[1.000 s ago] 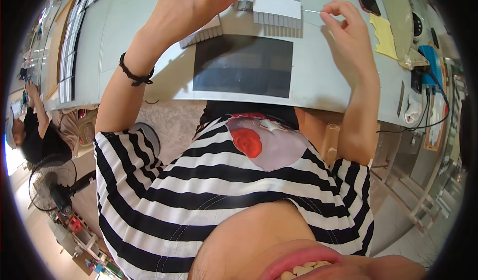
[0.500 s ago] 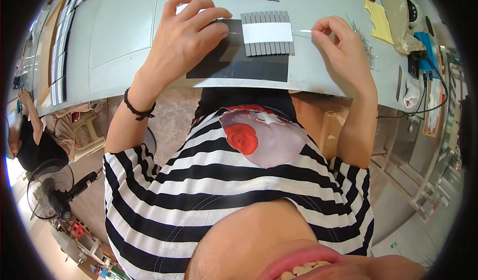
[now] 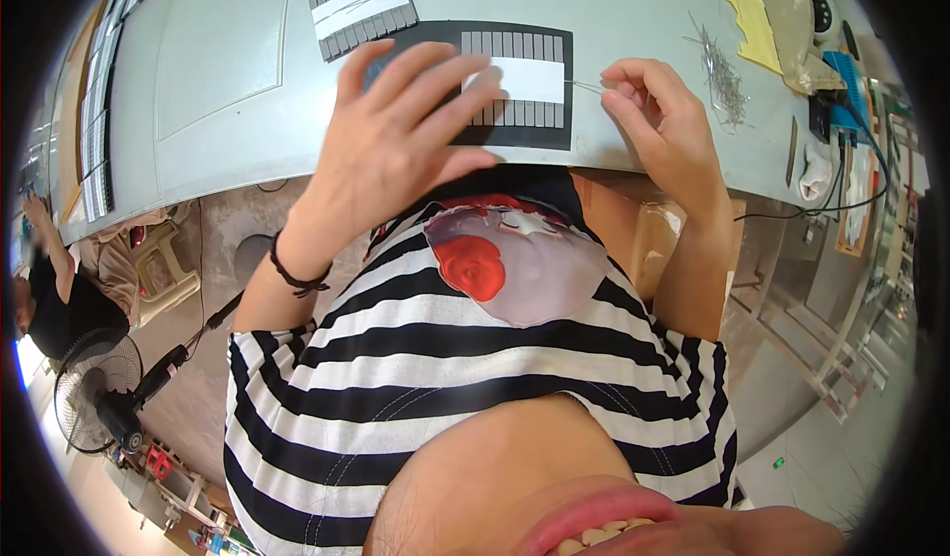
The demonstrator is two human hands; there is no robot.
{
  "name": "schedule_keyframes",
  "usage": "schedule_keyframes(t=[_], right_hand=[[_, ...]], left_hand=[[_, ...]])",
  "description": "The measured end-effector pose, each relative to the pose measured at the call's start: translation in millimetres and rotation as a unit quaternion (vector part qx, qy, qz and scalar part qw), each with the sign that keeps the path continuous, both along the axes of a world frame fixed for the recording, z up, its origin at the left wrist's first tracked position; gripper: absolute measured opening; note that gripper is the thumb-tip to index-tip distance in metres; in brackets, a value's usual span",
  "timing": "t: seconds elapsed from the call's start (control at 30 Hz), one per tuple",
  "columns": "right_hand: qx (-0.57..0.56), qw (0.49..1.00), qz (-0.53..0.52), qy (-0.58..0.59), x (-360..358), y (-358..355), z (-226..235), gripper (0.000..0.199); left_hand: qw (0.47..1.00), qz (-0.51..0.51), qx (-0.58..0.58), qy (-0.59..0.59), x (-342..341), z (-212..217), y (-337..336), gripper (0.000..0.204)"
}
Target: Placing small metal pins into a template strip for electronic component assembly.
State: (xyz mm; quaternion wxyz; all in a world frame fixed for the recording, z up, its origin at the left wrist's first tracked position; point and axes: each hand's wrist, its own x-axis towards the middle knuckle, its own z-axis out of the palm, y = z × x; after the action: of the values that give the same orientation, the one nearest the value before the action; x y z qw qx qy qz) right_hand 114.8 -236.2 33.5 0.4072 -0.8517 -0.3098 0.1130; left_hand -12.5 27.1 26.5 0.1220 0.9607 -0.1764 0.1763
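A panel of grey slats with a white band across its middle (image 3: 529, 81) lies on a black mat (image 3: 495, 139). My left hand (image 3: 401, 121) is over the panel's left end with its fingers spread. The fingertips overlap that end; whether they touch it I cannot tell. Just off the panel's right edge, my right hand (image 3: 658, 111) pinches a thin wire (image 3: 587, 86), which reaches toward the end of the white band. A second slatted panel (image 3: 364, 7) sits tilted beyond my left hand, with thin wires lying on its white band.
Loose thin wires (image 3: 720, 76) lie in a pile on the right of the table. Past them are a yellow piece of material (image 3: 752, 27), a blue device (image 3: 846, 86) and black cables. Rows of slatted panels (image 3: 99, 131) line the far left. A fan (image 3: 99, 388) stands below left.
The panel has shifted left and a little nearer on the mat. My left hand has come nearer and rightward, its fingers spreading; my right hand has come slightly nearer.
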Motion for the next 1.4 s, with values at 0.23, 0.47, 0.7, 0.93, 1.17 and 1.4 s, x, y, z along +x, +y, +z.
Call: schedule_keyframes(t=[0.23,0.47,0.7,0.93,1.17,1.4], right_hand=[[0.020,1.000,0.009,-0.007,-0.4,9.0,4.0,0.023],[0.051,0.997,0.057,-0.030,-9.0,45.1,4.1,0.020],[0.037,0.991,0.096,-0.089,-17.9,63.2,-2.4,0.023],[0.063,0.978,0.049,-0.193,-2.7,-6.3,-17.6,0.037],[-0.022,0.958,0.085,-0.273,-14.6,-8.7,-28.1,0.052],[-0.081,0.930,0.126,-0.334,-15.0,-3.6,-27.0,0.054]], left_hand=[[0.999,-0.018,0.015,0.032,0.4,-13.6,-8.2,0.063],[0.999,-0.026,0.001,0.045,-1.2,-14.2,-9.8,0.061],[0.998,-0.033,-0.006,0.044,0.3,-17.3,-9.8,0.059],[0.998,-0.042,-0.024,0.046,1.9,-16.7,-6.8,0.060],[0.997,-0.037,-0.020,0.064,3.0,-17.0,-6.4,0.061],[0.997,-0.037,-0.022,0.069,1.8,-15.2,-7.2,0.061]])
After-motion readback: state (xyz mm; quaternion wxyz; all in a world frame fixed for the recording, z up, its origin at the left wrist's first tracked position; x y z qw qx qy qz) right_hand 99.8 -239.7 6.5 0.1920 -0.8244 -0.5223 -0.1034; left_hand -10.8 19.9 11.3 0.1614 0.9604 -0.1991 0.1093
